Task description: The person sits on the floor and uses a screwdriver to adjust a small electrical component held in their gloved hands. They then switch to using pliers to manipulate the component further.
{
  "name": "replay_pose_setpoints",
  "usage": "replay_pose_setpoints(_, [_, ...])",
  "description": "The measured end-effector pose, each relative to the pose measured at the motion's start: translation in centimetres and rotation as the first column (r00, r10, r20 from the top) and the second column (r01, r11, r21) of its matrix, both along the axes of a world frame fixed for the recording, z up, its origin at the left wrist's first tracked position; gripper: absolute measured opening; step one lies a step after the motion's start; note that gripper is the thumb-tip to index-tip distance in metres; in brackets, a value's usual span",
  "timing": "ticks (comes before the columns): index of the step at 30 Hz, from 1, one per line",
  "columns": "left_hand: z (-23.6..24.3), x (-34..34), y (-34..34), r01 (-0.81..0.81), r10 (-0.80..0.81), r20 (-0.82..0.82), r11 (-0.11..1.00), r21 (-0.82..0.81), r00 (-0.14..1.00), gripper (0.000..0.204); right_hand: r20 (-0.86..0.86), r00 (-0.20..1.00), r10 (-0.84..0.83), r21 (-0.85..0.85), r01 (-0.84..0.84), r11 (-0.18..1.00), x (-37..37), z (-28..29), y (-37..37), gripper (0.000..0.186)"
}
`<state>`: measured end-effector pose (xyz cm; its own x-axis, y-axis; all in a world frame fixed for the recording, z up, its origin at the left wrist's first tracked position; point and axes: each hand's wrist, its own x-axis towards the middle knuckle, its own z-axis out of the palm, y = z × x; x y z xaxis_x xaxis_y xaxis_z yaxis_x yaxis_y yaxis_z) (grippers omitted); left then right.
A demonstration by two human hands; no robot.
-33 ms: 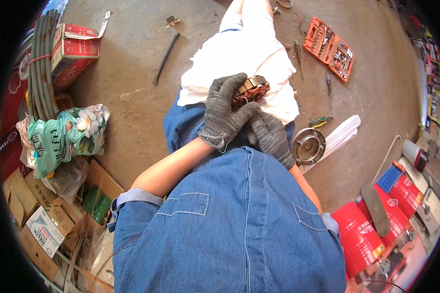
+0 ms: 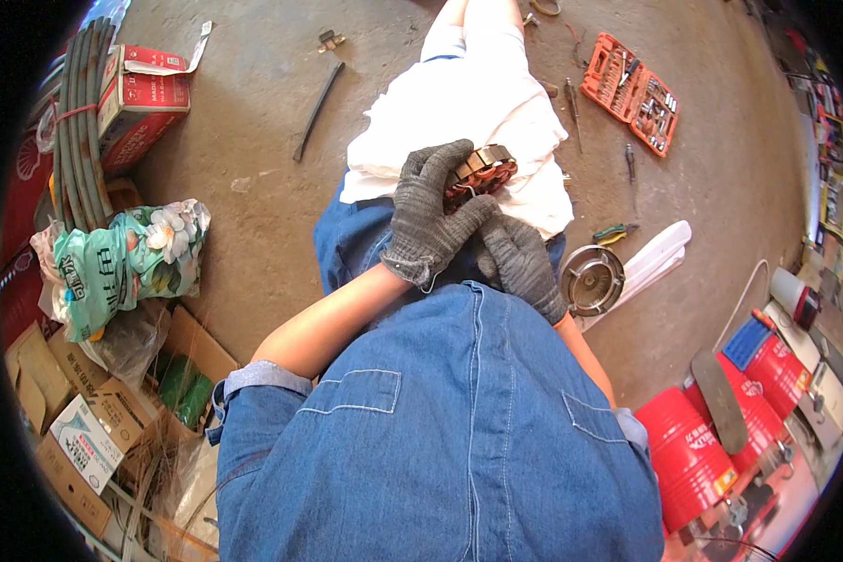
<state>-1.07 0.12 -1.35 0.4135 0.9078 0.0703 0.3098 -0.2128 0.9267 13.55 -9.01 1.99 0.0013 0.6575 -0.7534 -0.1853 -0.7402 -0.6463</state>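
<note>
Over the white cloth (image 2: 450, 112) on my lap is a ring-shaped motor stator (image 2: 487, 169), with a metal rim and copper-coloured windings. My left hand (image 2: 431, 211), in a dark grey knit glove, is wrapped round its near left side, fingers over the top and thumb along the bottom. My right hand (image 2: 523, 267), gloved alike, is closed just below, next to the left thumb. Its fingertips are hidden, and whatever they pinch cannot be made out. To the right of it on the floor lies a round metal housing (image 2: 592, 281) beside white strips (image 2: 654, 262).
An orange socket set case (image 2: 632, 92) lies open at far right, near a screwdriver (image 2: 629, 161) and pliers (image 2: 614, 234). A black strip (image 2: 318, 110) is on the floor ahead. Boxes (image 2: 84, 445) and a green bag (image 2: 94, 272) stand left; red drums (image 2: 686, 459) stand right.
</note>
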Motion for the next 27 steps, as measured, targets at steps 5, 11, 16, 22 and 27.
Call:
replay_pose_setpoints(5, [0.4, 0.0, 0.1, 0.034, -0.034, -0.031, 0.999, -0.015, 0.999, 0.068, -0.155, 0.983, -0.099, 0.035, 0.105, 0.994, 0.0, -1.8, -0.5, 0.02])
replay_pose_setpoints(11, [0.8, 0.0, 0.1, 0.059, -0.059, 0.024, 0.998, -0.014, 0.998, 0.069, -0.741, 0.598, -0.306, -0.186, 0.255, 0.949, 1.1, -1.2, -0.4, 0.024])
replay_pose_setpoints(16, [0.6, -0.1, -0.4, 0.096, -0.099, 0.07, 0.995, 0.039, 0.993, 0.069, -0.767, 0.556, -0.321, -0.27, 0.175, 0.947, 2.4, -1.0, -1.0, 0.025])
replay_pose_setpoints(22, [0.3, -0.5, -0.1, 0.153, -0.153, 0.016, 0.988, 0.023, 0.988, 0.07, -0.473, 0.864, -0.172, -0.01, 0.191, 0.982, 1.2, 1.5, -1.1, 0.04])
replay_pose_setpoints(27, [0.4, -0.4, -0.1, 0.139, -0.139, 0.048, 0.99, 0.018, 0.989, 0.07, -0.109, 0.985, -0.137, 0.026, 0.141, 0.99, 0.8, 2.0, -2.0, 0.037])
